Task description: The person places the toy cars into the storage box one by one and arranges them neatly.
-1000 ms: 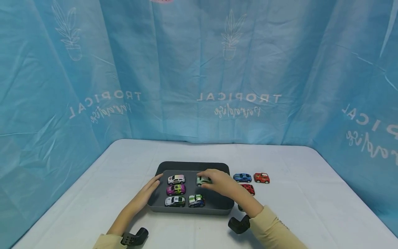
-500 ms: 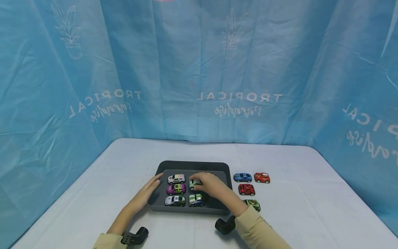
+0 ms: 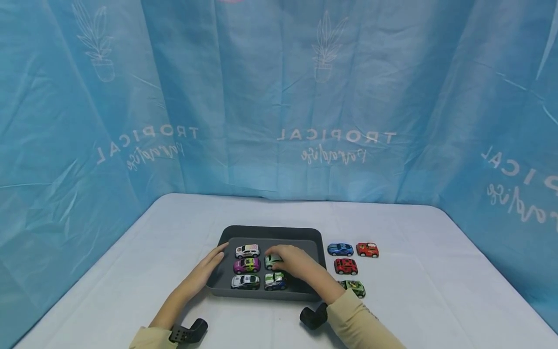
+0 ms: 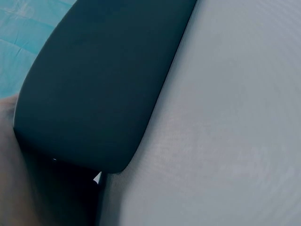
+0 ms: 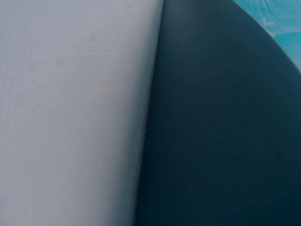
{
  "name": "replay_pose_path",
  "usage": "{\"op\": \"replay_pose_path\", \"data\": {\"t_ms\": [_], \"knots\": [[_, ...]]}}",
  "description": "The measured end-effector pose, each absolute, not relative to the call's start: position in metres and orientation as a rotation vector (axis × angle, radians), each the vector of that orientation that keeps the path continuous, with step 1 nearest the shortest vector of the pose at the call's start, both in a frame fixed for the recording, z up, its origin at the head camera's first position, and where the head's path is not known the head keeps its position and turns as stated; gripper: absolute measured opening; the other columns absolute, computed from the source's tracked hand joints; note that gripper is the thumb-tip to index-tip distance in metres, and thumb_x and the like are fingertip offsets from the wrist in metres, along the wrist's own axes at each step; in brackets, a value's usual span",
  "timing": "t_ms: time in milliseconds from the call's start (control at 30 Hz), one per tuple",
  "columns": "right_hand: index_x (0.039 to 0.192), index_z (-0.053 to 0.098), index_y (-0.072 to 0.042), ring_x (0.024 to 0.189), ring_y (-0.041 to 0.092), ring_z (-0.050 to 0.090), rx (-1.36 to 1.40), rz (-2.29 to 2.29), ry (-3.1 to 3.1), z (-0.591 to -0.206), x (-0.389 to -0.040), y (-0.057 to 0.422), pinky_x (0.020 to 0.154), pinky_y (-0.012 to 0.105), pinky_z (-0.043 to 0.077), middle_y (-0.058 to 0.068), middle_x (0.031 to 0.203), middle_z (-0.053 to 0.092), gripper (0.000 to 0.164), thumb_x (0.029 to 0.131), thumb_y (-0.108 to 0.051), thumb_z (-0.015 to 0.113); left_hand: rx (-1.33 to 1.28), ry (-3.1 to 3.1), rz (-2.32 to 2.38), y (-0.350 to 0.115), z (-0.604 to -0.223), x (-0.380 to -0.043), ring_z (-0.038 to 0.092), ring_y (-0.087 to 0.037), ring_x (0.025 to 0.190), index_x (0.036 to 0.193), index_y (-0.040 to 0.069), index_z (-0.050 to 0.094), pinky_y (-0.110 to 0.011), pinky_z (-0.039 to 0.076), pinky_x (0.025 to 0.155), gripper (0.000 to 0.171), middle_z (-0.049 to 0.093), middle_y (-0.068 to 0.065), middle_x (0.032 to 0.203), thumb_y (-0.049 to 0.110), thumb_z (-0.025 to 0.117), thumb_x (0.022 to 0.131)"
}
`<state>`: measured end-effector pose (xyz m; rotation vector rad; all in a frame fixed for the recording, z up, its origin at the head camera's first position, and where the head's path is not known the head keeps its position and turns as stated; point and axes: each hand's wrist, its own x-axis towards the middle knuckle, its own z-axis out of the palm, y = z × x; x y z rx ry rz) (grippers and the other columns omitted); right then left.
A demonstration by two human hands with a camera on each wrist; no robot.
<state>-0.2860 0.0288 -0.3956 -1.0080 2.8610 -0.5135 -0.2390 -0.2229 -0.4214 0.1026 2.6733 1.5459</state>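
In the head view a dark grey tray [image 3: 301,291] lies on the white table. My right hand [image 3: 294,261] reaches over its right side and pinches a pale green toy car [image 3: 271,261] between thumb and fingers, low inside the tray. Just in front of that car sits a silver, green and blue toy car [image 3: 275,281]. To its left, a white patterned car [image 3: 247,250], a purple and yellow car [image 3: 246,265] and a white and black car [image 3: 245,282] form a column. My left hand [image 3: 204,272], fingers extended, rests at the tray's left rim.
Right of the tray stand a blue toy car [image 3: 340,249], a red one [image 3: 367,249], a red and black one [image 3: 346,266] and a green camouflage one [image 3: 354,288], partly behind my right forearm. Blue curtains surround the table. Both wrist views show mostly the tray's outer wall [image 4: 103,84].
My right hand has moved left with the pale green car, bringing it beside the purple car. The red and black and camouflage cars are now less covered. The left hand stays put.
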Motion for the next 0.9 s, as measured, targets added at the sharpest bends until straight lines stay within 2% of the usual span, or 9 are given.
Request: {"op": "replay_pose_path", "data": {"t_ms": [533, 733, 900], "knots": [[0.123, 0.056, -0.019, 0.112, 0.018, 0.057, -1.235, -0.453, 2.997, -0.378, -0.279, 0.044, 0.092, 0.037, 0.048, 0.001, 0.124, 0.058, 0.035, 0.090, -0.028, 0.056, 0.137, 2.676, 1.556, -0.223, -0.421, -0.238, 0.011, -0.040, 0.139, 0.143, 0.016, 0.029, -0.064, 0.009, 0.108, 0.051, 0.019, -0.017, 0.151, 0.040, 0.029, 0.098], [0.120, 0.058, -0.018, 0.108, 0.017, 0.059, -1.297, -0.529, 3.079, -0.374, -0.283, 0.062, 0.089, 0.035, 0.050, 0.000, 0.119, 0.061, 0.034, 0.087, -0.029, 0.060, 0.114, 2.660, 1.569, -0.223, -0.422, -0.239, 0.011, -0.038, 0.139, 0.143, 0.017, 0.028, -0.063, 0.008, 0.109, 0.051, 0.019, -0.015, 0.151, 0.041, 0.029, 0.098], [0.119, 0.059, -0.017, 0.109, 0.018, 0.059, -1.266, -0.606, 3.105, -0.376, -0.287, 0.083, 0.090, 0.038, 0.049, 0.000, 0.118, 0.062, 0.035, 0.085, -0.028, 0.062, 0.122, 2.666, 1.563, -0.224, -0.421, -0.238, 0.011, -0.039, 0.139, 0.143, 0.016, 0.028, -0.063, 0.009, 0.108, 0.051, 0.019, -0.016, 0.151, 0.041, 0.029, 0.098]]}}
